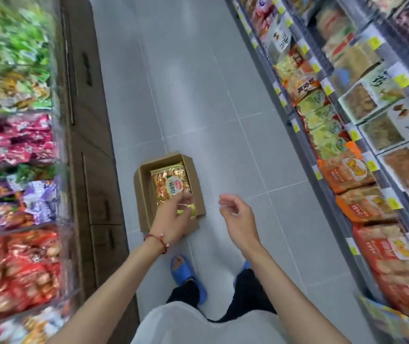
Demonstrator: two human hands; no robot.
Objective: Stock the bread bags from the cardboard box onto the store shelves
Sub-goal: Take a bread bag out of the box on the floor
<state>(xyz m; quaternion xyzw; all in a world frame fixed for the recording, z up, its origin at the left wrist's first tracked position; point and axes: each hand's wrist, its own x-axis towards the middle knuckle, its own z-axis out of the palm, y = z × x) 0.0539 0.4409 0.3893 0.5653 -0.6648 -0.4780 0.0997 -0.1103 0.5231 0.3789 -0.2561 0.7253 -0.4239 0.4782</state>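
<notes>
Head view looks down a narrow aisle, where the cardboard box [144,194] sits on the floor [198,95] just ahead of the blue slippers [186,274], with one glossy bread bag [171,182] lying flat inside. The left hand [172,219] hangs over the bag's near end with fingers curled; blur hides whether they pinch it or hover. The right hand [239,217] is loosely curled on nothing, out to the side of the box. Lifted by one end, the slick bag could slip or snag the box wall, and a step forward could kick the box. Packed shelves [307,150] on the right leave little room, so pushing a bag in may knock packets off. The box sits close to the cabinet [91,170]; open floor lies right and ahead.
</notes>
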